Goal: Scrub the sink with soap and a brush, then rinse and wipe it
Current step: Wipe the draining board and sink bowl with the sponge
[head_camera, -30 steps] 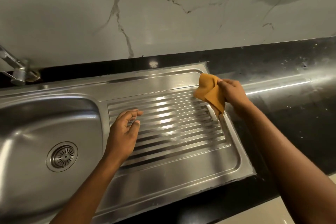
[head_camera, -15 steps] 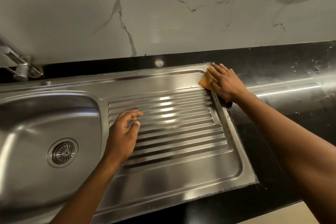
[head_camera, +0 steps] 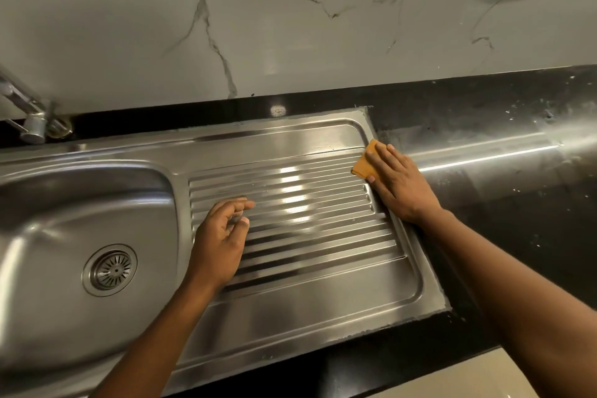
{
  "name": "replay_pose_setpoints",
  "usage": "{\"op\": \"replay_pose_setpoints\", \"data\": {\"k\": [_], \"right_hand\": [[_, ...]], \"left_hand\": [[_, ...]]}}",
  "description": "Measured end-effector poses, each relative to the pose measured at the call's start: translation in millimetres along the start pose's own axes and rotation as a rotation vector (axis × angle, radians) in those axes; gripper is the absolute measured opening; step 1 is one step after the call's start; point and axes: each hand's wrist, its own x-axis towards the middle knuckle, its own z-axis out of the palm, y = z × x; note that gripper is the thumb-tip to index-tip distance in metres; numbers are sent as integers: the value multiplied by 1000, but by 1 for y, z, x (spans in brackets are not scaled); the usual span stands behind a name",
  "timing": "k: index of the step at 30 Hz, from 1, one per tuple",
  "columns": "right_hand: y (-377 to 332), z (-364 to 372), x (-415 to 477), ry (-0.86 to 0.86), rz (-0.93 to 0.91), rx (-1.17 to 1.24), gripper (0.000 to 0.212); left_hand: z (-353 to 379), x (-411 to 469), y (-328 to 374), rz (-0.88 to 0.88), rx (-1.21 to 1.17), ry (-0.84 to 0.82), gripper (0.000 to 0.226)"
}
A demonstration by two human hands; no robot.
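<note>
L hand [head_camera: 219, 236] loosely curled, R hand [head_camera: 400, 184] flat, fingers straight

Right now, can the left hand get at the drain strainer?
Probably yes: the left hand is empty over the drainboard, and nothing lies between it and the drain strainer.

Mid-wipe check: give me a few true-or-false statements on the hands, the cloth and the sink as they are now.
1. The right hand presses an orange cloth flat at the drainboard's right edge. True.
2. The left hand holds a brush. False: it holds nothing, fingers loosely curled over the drainboard's ridges.
3. The drain strainer sits in the basin, left of the drainboard. True.
4. The tap stands at the counter's right end. False: it stands far left, behind the basin.
</note>
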Motion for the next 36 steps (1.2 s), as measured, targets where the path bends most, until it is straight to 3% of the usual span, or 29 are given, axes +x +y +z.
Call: {"op": "replay_pose_setpoints", "data": {"k": [13, 22, 29, 36], "right_hand": [[-25, 20, -131, -1, 34, 52, 59], [-70, 41, -199, 16, 159, 117, 58], [-161, 69, -206, 110, 353, 189, 57], [-301, 87, -187, 86, 361, 208, 66]], "left_hand": [[5, -30, 17, 24, -18, -97, 30], [-16, -52, 16, 56, -16, -172, 30], [-55, -66, 0, 56, -9, -213, 30], [-102, -81, -15, 71, -3, -214, 34]]}}
